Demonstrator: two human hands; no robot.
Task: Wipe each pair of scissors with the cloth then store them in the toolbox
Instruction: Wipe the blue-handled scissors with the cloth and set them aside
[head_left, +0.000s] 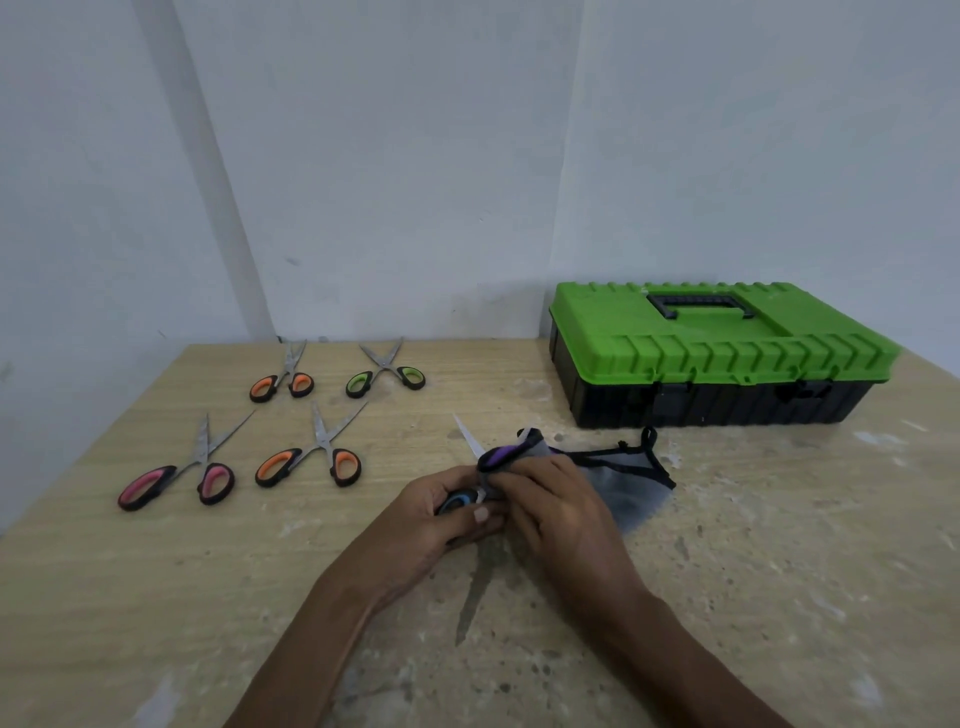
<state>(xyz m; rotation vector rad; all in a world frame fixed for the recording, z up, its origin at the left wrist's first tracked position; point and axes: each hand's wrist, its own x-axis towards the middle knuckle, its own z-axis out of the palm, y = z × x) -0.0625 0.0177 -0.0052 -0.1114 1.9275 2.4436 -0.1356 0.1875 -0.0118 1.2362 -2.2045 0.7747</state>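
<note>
Pale wooden counter (156, 597) carries, from left, pink-handled scissors (176, 480), two orange pairs and a green pair lying open, then the left hand (441, 512) gripping blue-handled scissors (460, 501), the right hand (550, 499) pinching a grey cloth (618, 483) around them, and the shut green toolbox (717, 353).

Bench (156, 597), pale wood, worn. Four scissors lying open at left: two orange-handled (283, 382) (311, 457), one green (387, 373), one pink (179, 475). Toolbox (719, 353), green lid closed, at right. Left hand (447, 512) grips purple-handled scissors (480, 452); right hand (558, 499) presses grey cloth (623, 483) on them.
</note>
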